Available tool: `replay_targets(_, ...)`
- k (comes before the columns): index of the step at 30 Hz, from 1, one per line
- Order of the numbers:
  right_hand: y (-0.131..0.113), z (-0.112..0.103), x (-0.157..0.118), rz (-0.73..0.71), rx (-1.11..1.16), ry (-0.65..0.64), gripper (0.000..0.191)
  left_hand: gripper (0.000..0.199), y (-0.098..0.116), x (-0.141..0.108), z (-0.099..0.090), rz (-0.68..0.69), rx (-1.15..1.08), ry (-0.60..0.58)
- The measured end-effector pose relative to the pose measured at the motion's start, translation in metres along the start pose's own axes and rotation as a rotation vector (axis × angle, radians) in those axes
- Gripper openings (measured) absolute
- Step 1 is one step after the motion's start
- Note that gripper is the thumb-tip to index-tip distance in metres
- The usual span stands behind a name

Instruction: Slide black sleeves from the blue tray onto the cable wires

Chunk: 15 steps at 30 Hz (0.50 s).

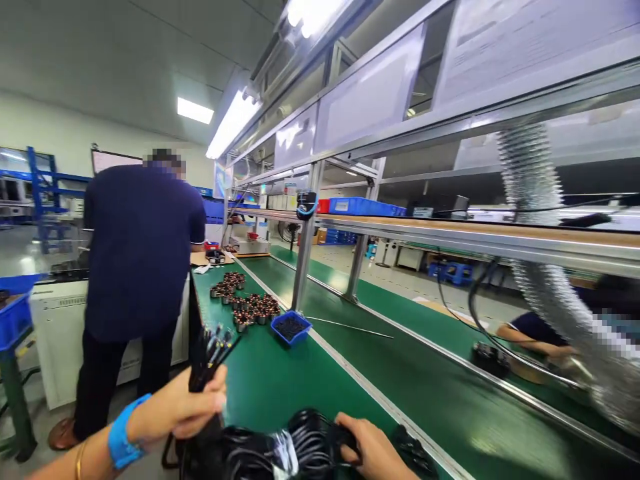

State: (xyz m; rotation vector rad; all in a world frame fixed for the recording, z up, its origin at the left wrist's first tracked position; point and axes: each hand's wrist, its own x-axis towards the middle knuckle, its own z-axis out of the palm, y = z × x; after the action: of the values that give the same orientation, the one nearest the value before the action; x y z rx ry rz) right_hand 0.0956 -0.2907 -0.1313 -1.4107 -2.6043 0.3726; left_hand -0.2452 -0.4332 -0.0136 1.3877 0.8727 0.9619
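My left hand (pixel 193 403), a blue band on its wrist, is closed around a bunch of black cable ends (pixel 207 357) that point upward, their tips pale and coloured. At the bottom of the view lies a coiled bundle of black cables (pixel 313 437), with a whitish wrap (pixel 284 452) around its middle. My right hand (pixel 370 443) grips the right end of this bundle, fingers curled over it. More black cable (pixel 413 450) shows just beyond the right hand. The lower part of the bundle is cut off by the frame edge.
On the green bench (pixel 260 393) stand several copper-wound motor parts (pixel 255 310) and a blue tray (pixel 291 328) of small black pieces. A metal post (pixel 303 267) rises behind the tray. One person (pixel 143 247) stands at left; another person's arm (pixel 535 340) shows at right.
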Motion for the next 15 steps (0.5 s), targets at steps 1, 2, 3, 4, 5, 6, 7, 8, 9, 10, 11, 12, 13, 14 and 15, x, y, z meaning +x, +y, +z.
replay_targets(1,0.005,-0.005,-0.007,0.021,0.014,0.014,0.032,0.050,0.002,0.014,-0.004,-0.004,0.069,0.034)
replay_targets(2,0.013,-0.014,-0.017,0.047,0.029,0.030,0.032,0.050,0.004,0.030,-0.006,-0.009,0.122,0.054)
replay_targets(3,0.025,-0.025,-0.029,0.084,0.041,0.053,0.034,0.050,0.006,0.049,-0.007,-0.005,0.158,0.068)
replay_targets(4,0.040,-0.038,-0.044,0.134,0.049,0.082,0.037,0.049,0.008,0.071,-0.005,0.015,0.179,0.077)
replay_targets(5,0.059,-0.054,-0.061,0.200,0.050,0.118,0.040,0.048,0.010,0.096,0.000,0.055,0.194,0.078)
replay_targets(6,0.080,-0.071,-0.080,0.278,0.042,0.154,0.041,0.048,0.011,0.123,0.009,0.115,0.202,0.064)
replay_targets(7,0.104,-0.088,-0.102,0.363,0.024,0.187,0.039,0.048,0.012,0.153,0.022,0.182,0.208,0.039)
replay_targets(8,0.128,-0.105,-0.126,0.456,-0.004,0.214,0.037,0.048,0.011,0.184,0.039,0.242,0.213,0.005)
replay_targets(9,0.151,-0.121,-0.151,0.555,-0.040,0.232,0.035,0.049,0.008,0.216,0.060,0.285,0.218,-0.035)
replay_targets(10,0.173,-0.135,-0.176,0.666,-0.086,0.249,0.031,0.051,0.003,0.249,0.085,0.305,0.228,-0.078)
replay_targets(11,0.193,-0.148,-0.200,0.779,-0.139,0.262,0.029,0.052,-0.004,0.280,0.114,0.306,0.244,-0.106)
replay_targets(12,0.210,-0.159,-0.222,0.885,-0.193,0.272,0.027,0.051,-0.012,0.311,0.146,0.300,0.249,-0.134)
replay_targets(13,0.224,-0.169,-0.242,0.982,-0.250,0.278,0.025,0.049,-0.021,0.339,0.178,0.294,0.250,-0.159)
replay_targets(14,0.235,-0.177,-0.259,1.065,-0.304,0.282,0.025,0.046,-0.030,0.365,0.211,0.285,0.252,-0.181)
replay_targets(15,0.244,-0.183,-0.273,1.136,-0.354,0.283,0.024,0.041,-0.039,0.389,0.242,0.274,0.260,-0.188)
